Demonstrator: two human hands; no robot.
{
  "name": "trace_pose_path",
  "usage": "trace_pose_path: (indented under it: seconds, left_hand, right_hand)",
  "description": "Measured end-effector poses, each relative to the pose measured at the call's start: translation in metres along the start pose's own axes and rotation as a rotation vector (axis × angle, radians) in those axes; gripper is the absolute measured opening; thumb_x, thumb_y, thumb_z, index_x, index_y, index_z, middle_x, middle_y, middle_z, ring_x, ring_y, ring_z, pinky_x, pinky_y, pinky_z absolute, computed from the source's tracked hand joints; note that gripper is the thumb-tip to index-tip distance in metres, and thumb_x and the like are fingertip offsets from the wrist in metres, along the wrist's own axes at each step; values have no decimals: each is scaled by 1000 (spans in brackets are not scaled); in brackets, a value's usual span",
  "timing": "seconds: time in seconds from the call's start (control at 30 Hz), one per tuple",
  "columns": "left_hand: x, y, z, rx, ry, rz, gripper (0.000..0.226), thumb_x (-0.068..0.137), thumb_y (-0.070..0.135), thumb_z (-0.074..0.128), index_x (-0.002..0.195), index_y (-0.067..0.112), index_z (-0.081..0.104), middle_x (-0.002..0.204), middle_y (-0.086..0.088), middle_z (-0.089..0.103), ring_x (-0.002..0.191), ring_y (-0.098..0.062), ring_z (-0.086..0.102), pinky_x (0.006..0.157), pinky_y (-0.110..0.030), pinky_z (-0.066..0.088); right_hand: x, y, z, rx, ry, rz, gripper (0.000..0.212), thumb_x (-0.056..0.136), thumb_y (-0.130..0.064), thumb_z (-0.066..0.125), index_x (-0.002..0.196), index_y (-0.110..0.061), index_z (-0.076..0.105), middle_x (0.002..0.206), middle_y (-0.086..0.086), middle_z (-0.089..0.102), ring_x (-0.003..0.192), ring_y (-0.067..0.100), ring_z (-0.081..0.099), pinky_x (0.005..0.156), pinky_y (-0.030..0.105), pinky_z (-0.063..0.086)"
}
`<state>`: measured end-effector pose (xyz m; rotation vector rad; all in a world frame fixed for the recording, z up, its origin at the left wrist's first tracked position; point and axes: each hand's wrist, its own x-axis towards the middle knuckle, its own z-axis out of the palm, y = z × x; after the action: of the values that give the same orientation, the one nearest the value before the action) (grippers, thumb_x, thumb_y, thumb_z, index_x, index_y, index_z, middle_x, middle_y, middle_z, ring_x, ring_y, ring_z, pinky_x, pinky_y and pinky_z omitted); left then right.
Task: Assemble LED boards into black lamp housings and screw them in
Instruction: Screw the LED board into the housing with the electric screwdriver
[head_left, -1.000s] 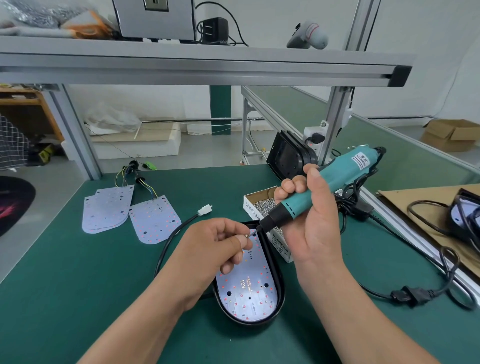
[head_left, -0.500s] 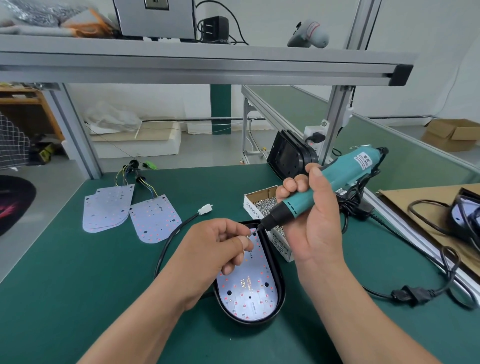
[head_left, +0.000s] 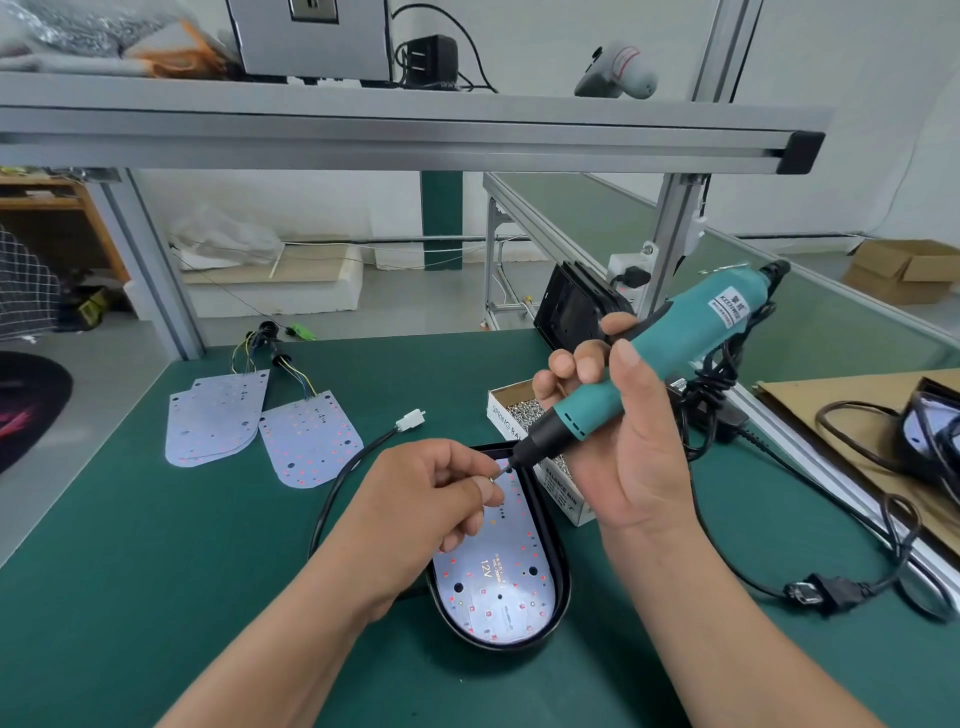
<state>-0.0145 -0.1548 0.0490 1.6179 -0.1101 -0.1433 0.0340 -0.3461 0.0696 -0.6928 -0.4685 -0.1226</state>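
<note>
A black lamp housing (head_left: 560, 571) lies on the green table in front of me, with a white LED board (head_left: 498, 582) marked 12V seated inside it. My right hand (head_left: 618, 452) grips a teal electric screwdriver (head_left: 670, 353), its bit pointing down-left over the board's far end. My left hand (head_left: 441, 493) hovers over the housing and pinches a small screw at the bit's tip. The housing's black cable ends in a white connector (head_left: 410, 419).
An open box of screws (head_left: 511, 410) stands right behind the housing. Loose LED boards (head_left: 311, 441) with coloured wires lie at the left. More black housings (head_left: 571, 312) lean against the frame post. The screwdriver's cord and plug (head_left: 826, 595) trail across the right side.
The screwdriver has tilted slightly lower, bringing its bit closer to my left fingertips. The housing and board have stayed put.
</note>
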Motion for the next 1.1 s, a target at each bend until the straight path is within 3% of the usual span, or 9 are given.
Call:
trace_pose_path:
  seconds: [0.13,0.2,0.37,0.5,0.73,1.1]
  left_hand:
    - [-1,0,0,-60,-20,-8,19,80,12,75,98,8,77,83,-16,78,58,-17,55,49,-20,42]
    - [0,1,0,-65,23,27,10,84,5,78,91,12,79,77,-16,76,57,-18,55,48,-21,41]
    - [3,1,0,7,98,93,20,87,5,80,88,25,81,66,-12,69,57,-16,54,49,-20,40]
    - [3,2,1,41,105,87,20,90,8,78,89,28,80,72,-16,72,57,-15,54,50,-20,42]
    - [1,3,2,34,84,74,15,93,2,74,98,16,78,80,-10,77,58,-13,58,51,-19,44]
    - [1,3,-3,14,92,65,16,97,-1,67,104,10,75,84,-7,79,57,-12,56,51,-21,45]
  right_hand:
    - [1,-2,2,-4,-32,-2,35,90,-29,81,118,-21,61,81,-1,55,87,20,57,91,38,47]
    - [1,1,4,-15,31,-20,33,91,-31,80,117,-21,61,81,-2,54,86,19,57,88,36,48]
    - [1,11,2,13,231,-28,26,99,-37,67,115,-19,57,82,-3,52,85,18,58,86,36,48]
    - [2,13,0,46,300,-30,26,101,-39,63,114,-17,57,81,-2,52,82,18,58,82,34,50]
    - [5,8,-4,75,368,-50,23,104,-36,63,110,-15,57,80,-1,51,80,18,56,81,35,48]
    - [6,4,-5,89,368,-72,23,103,-32,65,113,-14,54,80,0,50,80,19,55,83,35,48]
